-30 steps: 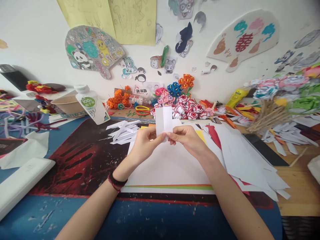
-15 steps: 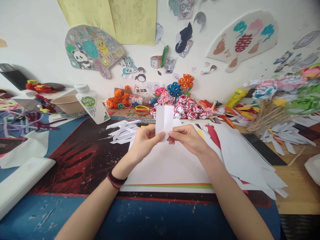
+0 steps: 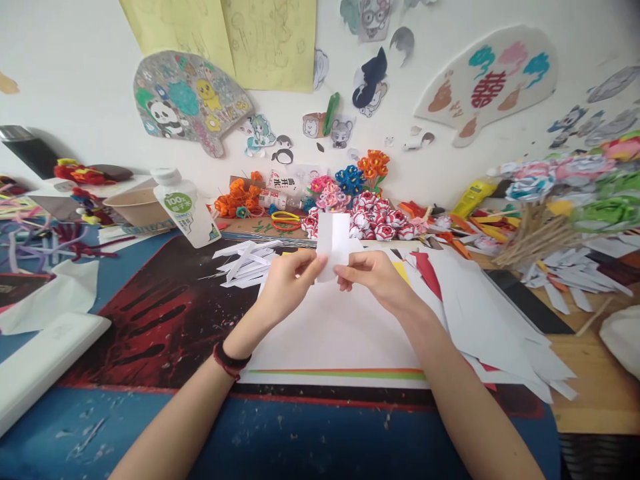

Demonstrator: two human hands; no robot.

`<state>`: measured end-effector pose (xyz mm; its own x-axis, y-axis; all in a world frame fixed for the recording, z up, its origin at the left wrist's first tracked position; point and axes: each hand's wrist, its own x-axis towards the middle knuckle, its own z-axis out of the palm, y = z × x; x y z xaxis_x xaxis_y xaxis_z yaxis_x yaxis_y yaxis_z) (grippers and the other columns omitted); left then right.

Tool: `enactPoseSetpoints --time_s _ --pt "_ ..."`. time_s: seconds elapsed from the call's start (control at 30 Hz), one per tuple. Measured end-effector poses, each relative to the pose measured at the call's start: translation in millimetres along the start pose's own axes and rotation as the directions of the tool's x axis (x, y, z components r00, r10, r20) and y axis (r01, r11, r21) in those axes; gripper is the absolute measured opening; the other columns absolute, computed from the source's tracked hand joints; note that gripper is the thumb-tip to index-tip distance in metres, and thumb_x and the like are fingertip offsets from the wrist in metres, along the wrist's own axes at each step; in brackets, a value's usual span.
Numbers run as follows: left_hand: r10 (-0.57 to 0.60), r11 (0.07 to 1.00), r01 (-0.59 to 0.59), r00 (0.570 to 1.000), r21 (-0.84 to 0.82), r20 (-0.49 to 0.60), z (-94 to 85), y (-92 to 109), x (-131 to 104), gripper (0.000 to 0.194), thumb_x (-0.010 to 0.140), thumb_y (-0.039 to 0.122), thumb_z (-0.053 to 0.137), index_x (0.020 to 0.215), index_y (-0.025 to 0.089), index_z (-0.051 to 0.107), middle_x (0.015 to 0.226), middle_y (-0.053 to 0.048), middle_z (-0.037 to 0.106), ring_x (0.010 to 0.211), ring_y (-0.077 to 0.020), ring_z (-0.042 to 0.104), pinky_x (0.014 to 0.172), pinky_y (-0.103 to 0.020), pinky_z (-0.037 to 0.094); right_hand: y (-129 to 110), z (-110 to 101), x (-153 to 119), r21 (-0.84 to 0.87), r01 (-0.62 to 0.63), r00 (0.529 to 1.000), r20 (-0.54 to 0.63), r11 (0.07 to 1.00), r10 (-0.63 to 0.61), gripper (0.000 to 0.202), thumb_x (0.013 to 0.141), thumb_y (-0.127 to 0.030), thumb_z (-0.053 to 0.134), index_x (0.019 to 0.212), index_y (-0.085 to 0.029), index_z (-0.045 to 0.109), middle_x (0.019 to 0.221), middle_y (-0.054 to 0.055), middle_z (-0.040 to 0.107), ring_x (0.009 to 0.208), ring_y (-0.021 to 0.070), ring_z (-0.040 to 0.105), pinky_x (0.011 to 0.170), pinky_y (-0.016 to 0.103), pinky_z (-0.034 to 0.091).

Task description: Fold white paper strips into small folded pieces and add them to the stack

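A small piece of white paper (image 3: 333, 237) with a lengthwise crease is held upright between my two hands. My left hand (image 3: 290, 283) pinches its lower left edge, thumb in front. My right hand (image 3: 373, 277) grips the lower right edge between thumb and fingers. Below the hands lies a stack of large white sheets (image 3: 335, 333), with orange and green edges showing at the front. Left of the stack, a heap of folded white paper strips (image 3: 245, 261) rests on the dark red and black mat (image 3: 150, 320).
A white bottle (image 3: 185, 210) stands at the back left. Red-and-white paper flowers (image 3: 383, 217) line the back near the wall. Loose white papers (image 3: 493, 313) spread to the right, beside wooden sticks (image 3: 530, 233). A long white case (image 3: 50, 367) lies at the left.
The white paper has turned slightly and shifted a little right. My left thumb has moved up and left along its edge, away from the right thumb. Both hands keep their hold.
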<state>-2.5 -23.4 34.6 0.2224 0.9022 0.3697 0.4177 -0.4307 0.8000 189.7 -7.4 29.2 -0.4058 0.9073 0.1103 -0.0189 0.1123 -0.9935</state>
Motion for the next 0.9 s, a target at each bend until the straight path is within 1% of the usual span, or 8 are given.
enactPoseSetpoints --time_s 0.1,0.2,0.3,0.4,0.57,0.67,0.73,0.9 --pt "0.245 0.956 -0.222 0.964 0.193 -0.105 -7.2 1.4 0.0 0.017 0.093 0.027 0.050 0.102 0.018 0.060 0.094 -0.005 0.066 0.070 -0.0127 0.056 0.067 -0.025 0.043 -2.6 -4.3 0.2 -0.012 -0.019 1.000 -0.025 1.000 0.019 0.032 0.074 -0.044 0.074 0.066 -0.014 0.067 0.062 0.004 0.065 0.058 0.0133 0.060 0.059 0.027 0.047" --pt "0.524 0.760 -0.463 0.851 0.456 -0.008 -12.4 -1.3 -0.5 0.026 0.093 0.016 0.049 0.116 0.024 0.058 0.114 -0.008 0.061 0.087 -0.0167 0.058 0.079 -0.032 0.043 -4.6 -7.9 0.5 -0.021 -0.036 0.998 -0.044 0.999 0.035 0.033 0.074 -0.045 0.074 0.066 -0.014 0.067 0.063 0.004 0.065 0.060 0.0134 0.060 0.060 0.027 0.046" --pt "0.630 0.563 -0.544 0.770 0.623 0.103 -14.2 -6.5 -1.5 0.026 0.092 0.014 0.050 0.111 0.028 0.063 0.112 -0.007 0.063 0.091 -0.0195 0.056 0.081 -0.035 0.039 -4.4 -9.6 0.6 -0.040 -0.042 0.998 -0.038 0.998 0.041 0.035 0.072 -0.048 0.075 0.066 -0.014 0.067 0.064 0.004 0.065 0.060 0.0136 0.059 0.060 0.027 0.047" --pt "0.665 0.496 -0.573 0.734 0.652 0.140 -14.6 -10.3 -2.3 0.026 0.092 0.012 0.050 0.102 0.029 0.066 0.107 -0.006 0.065 0.090 -0.0194 0.055 0.078 -0.035 0.037 -2.8 -10.2 0.5 -0.060 -0.031 0.999 -0.028 0.998 0.029 0.038 0.072 -0.051 0.073 0.068 -0.013 0.068 0.065 0.005 0.066 0.061 0.0141 0.060 0.061 0.028 0.047" --pt "0.642 0.511 -0.559 0.753 0.653 0.142 -12.8 -10.8 -1.6 0.023 0.093 0.012 0.050 0.095 0.028 0.067 0.106 -0.004 0.065 0.091 -0.0197 0.052 0.077 -0.035 0.034 -0.8 -8.2 0.2 -0.055 -0.001 1.000 -0.005 0.998 0.001 0.037 0.072 -0.049 0.074 0.075 -0.013 0.070 0.069 0.006 0.068 0.063 0.0153 0.062 0.061 0.028 0.048" --pt "0.584 0.602 -0.498 0.808 0.624 0.081 -9.9 -9.4 -0.1 0.010 0.091 0.023 0.057 0.090 0.025 0.067 0.103 -0.005 0.065 0.091 -0.0207 0.050 0.077 -0.036 0.034 -0.2 -4.8 -0.1 -0.047 0.020 1.000 -0.022 0.999 -0.021 0.035 0.069 -0.046 0.078 0.071 -0.013 0.068 0.066 0.005 0.067 0.064 0.0166 0.064 0.060 0.028 0.049" --pt "0.529 0.678 -0.443 0.848 0.587 0.030 -7.8 -8.6 0.9 0.010 0.090 0.029 0.060 0.087 0.023 0.067 0.101 -0.006 0.064 0.091 -0.0212 0.050 0.079 -0.036 0.035 0.4 -2.0 -0.4 -0.032 0.028 0.999 -0.040 0.999 -0.029 0.033 0.067 -0.044 0.080 0.070 -0.013 0.067 0.066 0.004 0.067 0.065 0.0180 0.066 0.060 0.028 0.049" --pt "0.404 0.827 -0.316 0.909 0.465 -0.101 -0.1 -7.5 1.5 0.011 0.090 0.029 0.059 0.086 0.021 0.065 0.099 -0.006 0.061 0.094 -0.0212 0.051 0.085 -0.037 0.036 2.8 5.0 -0.3 0.007 0.021 0.998 -0.052 1.000 -0.020 0.036 0.068 -0.039 0.080 0.093 -0.014 0.073 0.086 0.009 0.073 0.073 0.0195 0.069 0.067 0.031 0.053"
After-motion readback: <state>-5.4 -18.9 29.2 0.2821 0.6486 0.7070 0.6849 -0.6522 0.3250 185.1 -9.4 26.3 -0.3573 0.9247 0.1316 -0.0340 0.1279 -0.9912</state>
